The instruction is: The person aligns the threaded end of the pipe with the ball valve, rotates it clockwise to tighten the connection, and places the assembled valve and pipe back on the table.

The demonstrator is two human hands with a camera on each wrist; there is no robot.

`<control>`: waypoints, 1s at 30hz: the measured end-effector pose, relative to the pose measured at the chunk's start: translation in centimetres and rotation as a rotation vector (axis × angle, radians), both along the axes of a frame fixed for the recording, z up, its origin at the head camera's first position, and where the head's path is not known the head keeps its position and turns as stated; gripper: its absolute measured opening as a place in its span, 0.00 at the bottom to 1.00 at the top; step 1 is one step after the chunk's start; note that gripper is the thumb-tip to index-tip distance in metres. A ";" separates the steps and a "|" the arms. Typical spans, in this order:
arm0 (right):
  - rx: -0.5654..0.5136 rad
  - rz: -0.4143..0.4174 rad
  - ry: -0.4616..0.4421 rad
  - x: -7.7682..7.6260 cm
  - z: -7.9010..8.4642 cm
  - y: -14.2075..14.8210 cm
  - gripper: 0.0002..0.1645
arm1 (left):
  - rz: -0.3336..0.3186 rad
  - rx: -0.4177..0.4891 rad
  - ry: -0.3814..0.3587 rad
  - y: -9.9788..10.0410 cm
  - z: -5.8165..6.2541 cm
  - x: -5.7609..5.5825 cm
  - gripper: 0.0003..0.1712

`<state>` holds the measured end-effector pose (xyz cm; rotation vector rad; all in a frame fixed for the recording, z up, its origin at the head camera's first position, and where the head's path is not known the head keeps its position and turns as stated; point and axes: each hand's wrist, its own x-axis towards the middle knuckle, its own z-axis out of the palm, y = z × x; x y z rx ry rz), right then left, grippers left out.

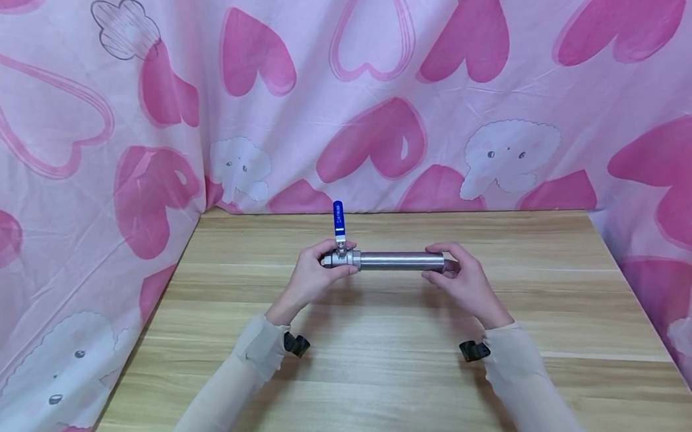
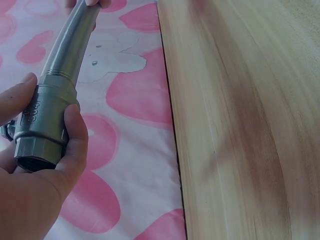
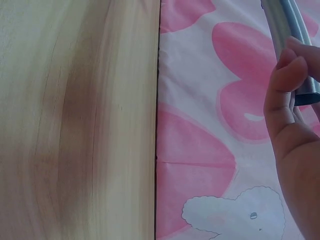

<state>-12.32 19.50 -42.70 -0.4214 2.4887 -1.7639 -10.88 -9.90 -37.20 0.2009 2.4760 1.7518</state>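
A steel ball valve (image 1: 340, 258) with a blue lever handle (image 1: 338, 218) is joined to a shiny metal pipe (image 1: 401, 260). Both are held level above the table, with the lever pointing away from the person. My left hand (image 1: 311, 275) grips the valve body between thumb and fingers. In the left wrist view the valve (image 2: 45, 117) shows raised lettering and a hexagonal open end. At the pipe's other end, my right hand (image 1: 464, 276) pinches the tube between thumb and fingers. The pipe's dark open end (image 3: 307, 99) shows beside the fingers in the right wrist view.
A wood-grain table (image 1: 383, 390) lies under both hands. Pink curtains (image 1: 375, 132) with hearts and white cartoon animals hang behind it and at both sides. Small black wrist cameras (image 1: 296, 344) sit on both sleeves.
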 end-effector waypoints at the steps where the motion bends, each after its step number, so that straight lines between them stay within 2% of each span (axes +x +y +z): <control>1: -0.003 0.001 0.000 0.0 0.0 0.0 0.27 | 0.000 0.001 -0.004 0.0 0.0 0.0 0.24; 14: -0.014 0.019 0.004 0.1 -0.1 0.1 0.25 | -0.001 0.001 -0.014 0.0 0.0 0.0 0.25; 20: 0.033 -0.005 0.002 0.0 -0.1 0.1 0.25 | -0.002 0.004 0.017 0.0 -0.1 -0.1 0.25; 30: 0.038 -0.001 0.013 0.0 -0.2 0.2 0.26 | -0.007 0.008 0.036 0.0 0.1 0.1 0.24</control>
